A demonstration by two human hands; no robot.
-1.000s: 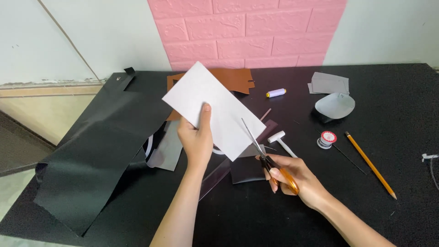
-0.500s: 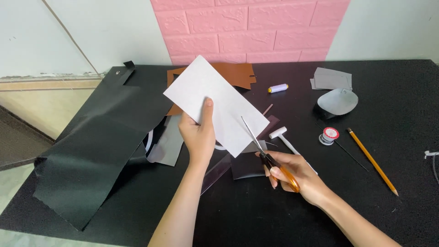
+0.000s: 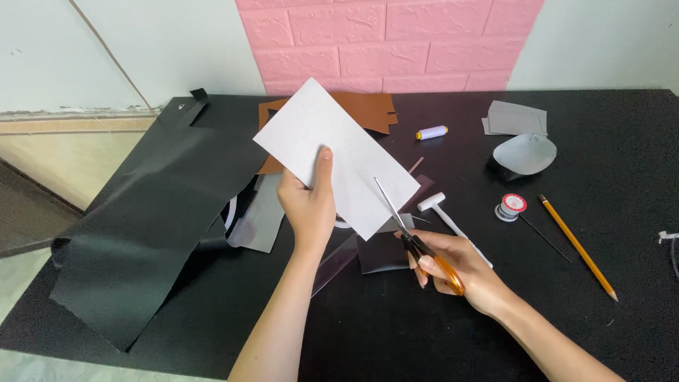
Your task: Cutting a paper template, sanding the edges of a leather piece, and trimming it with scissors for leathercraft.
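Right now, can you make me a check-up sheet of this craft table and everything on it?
Surface: black table, mostly covered on the left by a large black sheet.
Job's things: white sheet held up off the table; scissors with orange handles, blades at its lower edge.
Clutter: brown sheet, thread spool, grey pieces, pale curved piece, small white hammer, red-topped reel, pencil.
Grips: left hand pinches the white sheet; right hand holds the scissors.
Cables: a thin pale cord at the right edge.
Surroundings: pink brick panel on a white wall.
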